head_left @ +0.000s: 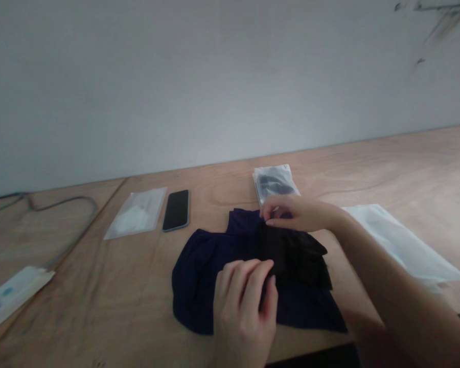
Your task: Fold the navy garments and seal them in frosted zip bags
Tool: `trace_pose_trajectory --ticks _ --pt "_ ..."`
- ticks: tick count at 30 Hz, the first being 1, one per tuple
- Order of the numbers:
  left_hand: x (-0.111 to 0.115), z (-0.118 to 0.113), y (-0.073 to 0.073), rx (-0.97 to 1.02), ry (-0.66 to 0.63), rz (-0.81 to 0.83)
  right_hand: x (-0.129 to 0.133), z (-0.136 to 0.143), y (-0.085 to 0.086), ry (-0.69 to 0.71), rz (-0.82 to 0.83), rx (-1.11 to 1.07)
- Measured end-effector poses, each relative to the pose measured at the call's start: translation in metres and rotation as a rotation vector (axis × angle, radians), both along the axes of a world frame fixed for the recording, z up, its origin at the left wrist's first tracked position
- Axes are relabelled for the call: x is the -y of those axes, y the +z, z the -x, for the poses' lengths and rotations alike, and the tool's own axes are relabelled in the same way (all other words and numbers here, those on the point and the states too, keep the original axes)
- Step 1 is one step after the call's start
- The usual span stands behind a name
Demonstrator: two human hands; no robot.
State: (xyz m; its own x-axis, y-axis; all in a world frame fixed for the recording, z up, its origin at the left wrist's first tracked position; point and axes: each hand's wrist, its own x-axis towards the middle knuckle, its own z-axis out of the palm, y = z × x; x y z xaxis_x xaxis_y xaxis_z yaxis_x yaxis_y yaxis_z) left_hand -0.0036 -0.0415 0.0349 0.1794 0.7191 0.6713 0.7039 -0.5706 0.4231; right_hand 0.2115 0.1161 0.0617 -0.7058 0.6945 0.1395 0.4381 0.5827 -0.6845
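navy cloth (pixel 199 286), laid flat with an uneven outline on the wooden table (pixel 130 286), in front of the person; black fabric (pixel 274 248) lies on its right-hand part, folded into a narrow strip toward the middle and loosely crumpled toward the right. left hand (pixel 247 306): reaches in from the near side, fingers bent side by side, thumb and index finger pinching the near end of the black strip. right hand (pixel 291 212): reaches in from the right, wrist bent, thumb and curled fingers drawn close at the far end of the strip; whether they grip it cannot be told. surroundings: a packet (pixel 276 183) with dark contents behind the right hand; a phone (pixel 176 210), dark screen upward, beyond the cloth to the left; a translucent bag (pixel 138 213) just beside the phone; a larger whitish bag (pixel 398 240) to the right, partly behind the forearm; at far left, a white object with blue marks (pixel 13 296) and a grey cable (pixel 74 199); a pale wall (pixel 214 87) behind
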Motion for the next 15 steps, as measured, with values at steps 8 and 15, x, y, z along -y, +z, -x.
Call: trace_pose_trajectory --ticks 8,15 --pt "-0.002 -0.062 -0.023 -0.239 -0.356 0.081 0.045 -0.086 -0.039 -0.222 0.132 -0.147" --pt "-0.006 -0.031 -0.017 0.0 -0.247 0.176 0.095 -0.084 -0.051 -0.539 0.064 -0.192"
